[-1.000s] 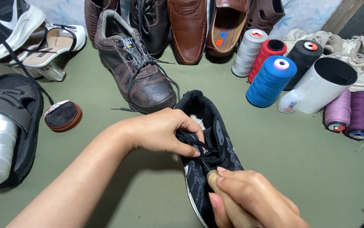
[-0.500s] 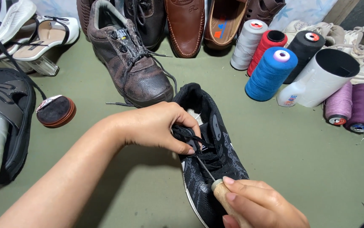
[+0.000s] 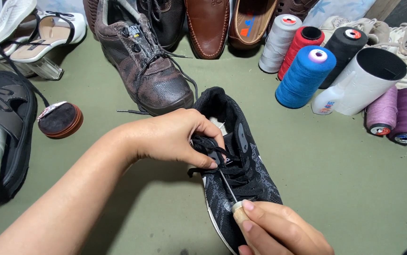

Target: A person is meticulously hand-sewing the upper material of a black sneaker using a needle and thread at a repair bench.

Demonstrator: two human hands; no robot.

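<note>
The right hand (image 3: 283,231) is closing around an awl (image 3: 235,208), its point in the black sneaker (image 3: 236,165). The left hand (image 3: 180,137) is pinching the sneaker's laces. Both are resting on the green floor (image 3: 331,189); thread spools (image 3: 305,75) beyond. The awl has withdrawn slightly since earlier.

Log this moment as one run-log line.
left hand: pinches laces of black knit sneaker | right hand: grip on wooden-handled awl, tip at tongue | nearby: brown boot, blue thread spool
</note>
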